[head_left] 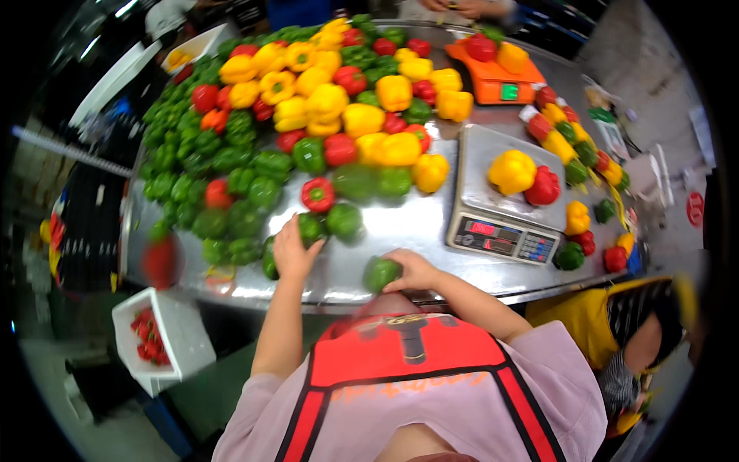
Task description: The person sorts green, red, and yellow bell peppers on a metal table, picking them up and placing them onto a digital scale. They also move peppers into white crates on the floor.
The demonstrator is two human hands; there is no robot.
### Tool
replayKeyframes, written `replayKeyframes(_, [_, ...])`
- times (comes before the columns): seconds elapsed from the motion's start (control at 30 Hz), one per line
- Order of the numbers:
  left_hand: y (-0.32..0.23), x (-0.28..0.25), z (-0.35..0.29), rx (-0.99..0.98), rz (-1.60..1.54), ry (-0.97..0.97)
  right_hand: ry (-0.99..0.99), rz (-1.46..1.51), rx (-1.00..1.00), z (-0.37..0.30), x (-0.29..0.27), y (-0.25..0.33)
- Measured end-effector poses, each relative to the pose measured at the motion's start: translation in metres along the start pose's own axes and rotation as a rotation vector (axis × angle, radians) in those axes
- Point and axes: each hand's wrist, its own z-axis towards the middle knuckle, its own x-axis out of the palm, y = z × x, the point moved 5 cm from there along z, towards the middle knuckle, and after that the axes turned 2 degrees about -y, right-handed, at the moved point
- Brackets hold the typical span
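My right hand [414,270] is closed round a green bell pepper [380,274] near the front edge of the steel table. Farther left, the fingers and thumb of my left hand [292,248] curl about another green bell pepper [311,228] that rests on the tabletop. A green pepper [345,221] lies just right of that one, and a red bell pepper [317,194] sits behind it. Beside my left wrist is one more green pepper [269,260], partly hidden by the hand.
Yellow [327,104], red and green peppers are heaped across the table. A digital scale [504,235] at the right bears a yellow and a red pepper. Beyond it stands an orange scale [493,81]. Bagged mixed peppers [566,131] line the right edge. A white foam box [185,331] is lower left.
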Motion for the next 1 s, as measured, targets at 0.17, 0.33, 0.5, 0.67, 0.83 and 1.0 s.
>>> replayKeyframes(0.17, [0.001,-0.001,-0.004,-0.025,0.008,-0.056,-0.161,0.017,0.078,-0.002,-0.005,-0.002])
replayKeyframes(0.33, [-0.005,0.0,-0.002,-0.02,0.006,-0.081,-0.236,-0.534,-0.359,0.002,-0.004,0.044])
replayKeyframes(0.5, [-0.003,0.003,-0.002,-0.056,0.025,-0.088,-0.095,-0.745,-0.146,0.0,0.015,0.06])
replayKeyframes(0.67, [-0.001,0.006,-0.004,-0.05,0.031,-0.103,-0.334,-0.646,-0.072,0.008,-0.003,0.062])
replayKeyframes(0.83, [-0.004,0.005,-0.002,-0.042,0.042,-0.106,-0.496,-0.314,0.15,-0.006,-0.021,0.029])
replayKeyframes(1.0, [-0.006,0.003,-0.003,-0.052,0.005,-0.093,-1.106,0.018,0.181,-0.06,-0.107,0.002])
